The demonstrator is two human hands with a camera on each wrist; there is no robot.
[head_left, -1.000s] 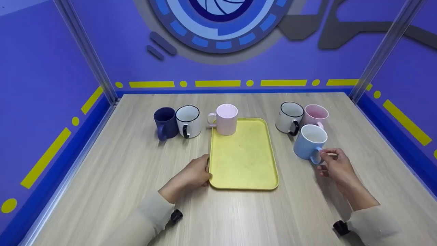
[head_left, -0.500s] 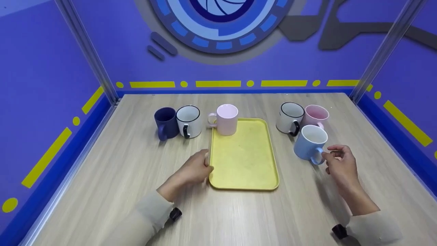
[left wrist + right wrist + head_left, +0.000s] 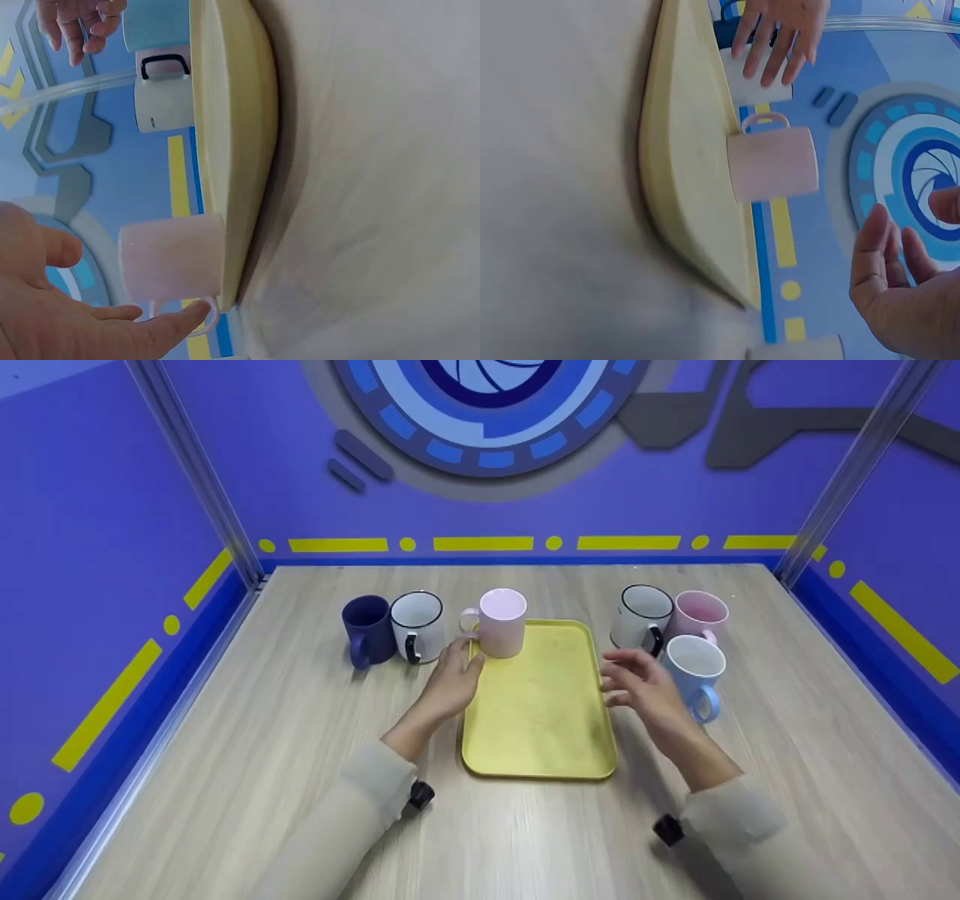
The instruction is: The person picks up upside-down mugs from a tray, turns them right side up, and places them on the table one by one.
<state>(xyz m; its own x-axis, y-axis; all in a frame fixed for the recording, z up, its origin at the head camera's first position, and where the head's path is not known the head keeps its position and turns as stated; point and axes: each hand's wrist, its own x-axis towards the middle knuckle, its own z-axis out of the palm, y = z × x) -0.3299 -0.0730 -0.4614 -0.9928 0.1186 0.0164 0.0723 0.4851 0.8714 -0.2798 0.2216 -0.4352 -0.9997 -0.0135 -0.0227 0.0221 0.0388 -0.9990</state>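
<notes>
A pale pink mug (image 3: 503, 624) stands upright on the far left corner of the yellow tray (image 3: 540, 720), its handle pointing left. My left hand (image 3: 448, 686) reaches over the tray's left edge, fingers extended close to that mug's handle. In the left wrist view, the fingers (image 3: 150, 334) overlap the handle, with the thumb apart from them. Nothing is held in my right hand (image 3: 646, 695), which hovers by the tray's right edge with loosely bent fingers. Just right of it stands a light blue mug (image 3: 694, 664), partly covered by the hand.
To the tray's left, a dark blue mug (image 3: 369, 628) and a white black-rimmed mug (image 3: 418, 626) stand side by side. Behind the light blue mug are another white black-rimmed mug (image 3: 642, 615) and a pink mug (image 3: 699, 615). Blue panels (image 3: 480, 517) enclose the wooden table (image 3: 315, 750).
My right hand has left the light blue mug's handle and moved left toward the tray. My left hand has slid forward from the tray's near left edge to the pale pink mug.
</notes>
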